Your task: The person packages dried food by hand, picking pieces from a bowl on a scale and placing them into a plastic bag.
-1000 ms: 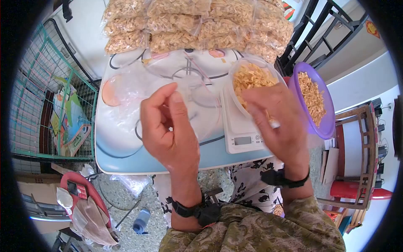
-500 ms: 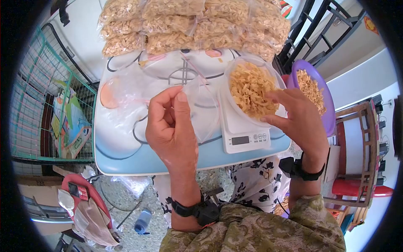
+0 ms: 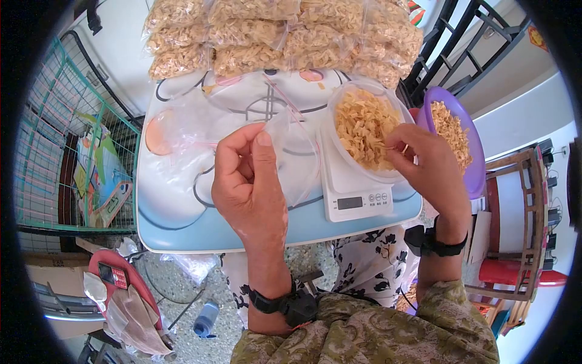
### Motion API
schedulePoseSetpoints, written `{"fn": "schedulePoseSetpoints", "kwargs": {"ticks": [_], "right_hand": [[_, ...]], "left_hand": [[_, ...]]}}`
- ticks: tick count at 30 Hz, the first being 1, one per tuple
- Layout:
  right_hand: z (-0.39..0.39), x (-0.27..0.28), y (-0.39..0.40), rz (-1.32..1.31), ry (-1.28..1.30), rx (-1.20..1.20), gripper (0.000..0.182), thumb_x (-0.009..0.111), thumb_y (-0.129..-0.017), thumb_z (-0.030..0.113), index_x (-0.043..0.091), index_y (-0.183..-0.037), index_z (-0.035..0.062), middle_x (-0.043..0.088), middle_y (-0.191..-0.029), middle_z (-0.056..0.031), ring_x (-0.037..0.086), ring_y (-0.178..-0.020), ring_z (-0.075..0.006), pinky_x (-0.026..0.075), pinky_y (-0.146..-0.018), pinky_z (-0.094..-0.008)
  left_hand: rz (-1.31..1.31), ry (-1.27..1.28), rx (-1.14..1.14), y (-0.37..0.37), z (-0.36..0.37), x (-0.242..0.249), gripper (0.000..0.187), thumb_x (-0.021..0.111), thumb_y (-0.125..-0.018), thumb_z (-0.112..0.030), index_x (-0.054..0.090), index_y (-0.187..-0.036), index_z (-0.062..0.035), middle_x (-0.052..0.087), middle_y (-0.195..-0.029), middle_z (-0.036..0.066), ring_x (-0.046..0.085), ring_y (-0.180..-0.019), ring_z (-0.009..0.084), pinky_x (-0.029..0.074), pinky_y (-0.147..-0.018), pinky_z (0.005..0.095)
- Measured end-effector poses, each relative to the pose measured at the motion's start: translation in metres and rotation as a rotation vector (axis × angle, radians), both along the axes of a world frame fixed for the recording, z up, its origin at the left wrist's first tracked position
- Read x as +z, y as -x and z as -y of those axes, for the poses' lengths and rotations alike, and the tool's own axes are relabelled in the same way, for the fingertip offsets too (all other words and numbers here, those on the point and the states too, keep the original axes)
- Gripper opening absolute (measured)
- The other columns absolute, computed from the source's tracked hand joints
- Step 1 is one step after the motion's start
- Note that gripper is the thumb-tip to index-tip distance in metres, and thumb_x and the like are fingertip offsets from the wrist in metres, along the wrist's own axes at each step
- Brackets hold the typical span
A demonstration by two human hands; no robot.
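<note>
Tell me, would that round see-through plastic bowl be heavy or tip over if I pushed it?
The round see-through plastic bowl is probably light for its size, since it holds thin, loose yellow flakes. A push might slide or tip it, as it sits up on a flat white scale. Tilting would likely spill flakes, because no lid covers it.

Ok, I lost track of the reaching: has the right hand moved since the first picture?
Yes, the right hand has shifted rightward, judged against the scale.

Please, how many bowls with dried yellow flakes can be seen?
2: a round translucent plastic bowl on the white digital scale, and a round purple plastic bowl to its right. More may be hidden below the table.
</note>
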State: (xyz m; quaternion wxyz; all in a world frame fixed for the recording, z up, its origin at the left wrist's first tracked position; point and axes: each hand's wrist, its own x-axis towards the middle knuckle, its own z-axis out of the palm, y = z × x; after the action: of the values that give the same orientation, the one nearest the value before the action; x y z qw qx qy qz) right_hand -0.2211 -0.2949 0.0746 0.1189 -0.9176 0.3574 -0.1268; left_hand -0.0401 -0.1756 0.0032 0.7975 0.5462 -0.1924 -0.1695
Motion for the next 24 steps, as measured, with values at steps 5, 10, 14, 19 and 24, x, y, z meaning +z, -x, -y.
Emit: {"fn": "schedulePoseSetpoints", "kwargs": {"ticks": [5, 10, 14, 19, 24], "right_hand": [[-0.001, 0.011, 0.004, 0.238, -0.072, -0.103, 0.008, 0.062, -0.084, 0.0, 0.06, -0.09, 0.0023, 0.058, -0.078, 0.0012, 0.056, -0.071, -0.0049, 0.044, -0.062, -0.0203], [0.002, 0.004, -0.004, 0.617, -0.159, -0.188, 0.01, 0.06, -0.088, 0.001, 0.06, -0.098, 0.0017, 0.058, -0.084, 0.0003, 0.055, -0.076, -0.0038, 0.044, -0.067, -0.0179], [0.011, -0.009, -0.008, 0.463, 0.002, -0.158, 0.012, 0.06, -0.086, 0.003, 0.06, -0.099, 0.0031, 0.063, -0.085, -0.0038, 0.058, -0.073, -0.0097, 0.047, -0.065, -0.0242], [0.015, -0.016, -0.007, 0.373, -0.042, -0.182, 0.018, 0.059, -0.088, 0.001, 0.061, -0.106, 0.0025, 0.06, -0.087, -0.0001, 0.054, -0.075, -0.0053, 0.044, -0.067, -0.0196], [0.013, -0.008, -0.003, 0.328, -0.054, -0.114, 0.026, 0.065, -0.084, 0.011, 0.061, -0.109, 0.003, 0.064, -0.093, -0.0091, 0.06, -0.078, -0.0173, 0.048, -0.068, -0.0291]], "left_hand": [[-0.021, 0.015, 0.018, 0.0, 0.002, 0.0, 0.015, 0.06, -0.092, -0.012, 0.061, -0.102, -0.0006, 0.059, -0.084, -0.001, 0.048, -0.068, 0.0014, 0.038, -0.058, 0.0147], [-0.029, 0.039, 0.017, 0.001, 0.004, -0.002, 0.012, 0.06, -0.092, -0.009, 0.06, -0.1, -0.0001, 0.058, -0.08, -0.003, 0.045, -0.063, -0.0008, 0.035, -0.054, 0.0137], [-0.025, 0.014, 0.026, 0.001, 0.004, -0.001, 0.01, 0.059, -0.092, -0.006, 0.06, -0.099, 0.0002, 0.057, -0.077, -0.004, 0.043, -0.06, -0.0025, 0.033, -0.051, 0.013], [-0.012, -0.015, 0.041, 0.002, 0.005, -0.001, 0.01, 0.059, -0.092, -0.007, 0.06, -0.099, 0.0001, 0.057, -0.077, -0.004, 0.044, -0.06, -0.0025, 0.033, -0.051, 0.013], [-0.016, -0.012, 0.034, 0.002, 0.007, -0.001, 0.01, 0.059, -0.092, -0.007, 0.06, -0.099, 0.0001, 0.057, -0.077, -0.004, 0.044, -0.061, -0.0025, 0.034, -0.052, 0.0128]]}}
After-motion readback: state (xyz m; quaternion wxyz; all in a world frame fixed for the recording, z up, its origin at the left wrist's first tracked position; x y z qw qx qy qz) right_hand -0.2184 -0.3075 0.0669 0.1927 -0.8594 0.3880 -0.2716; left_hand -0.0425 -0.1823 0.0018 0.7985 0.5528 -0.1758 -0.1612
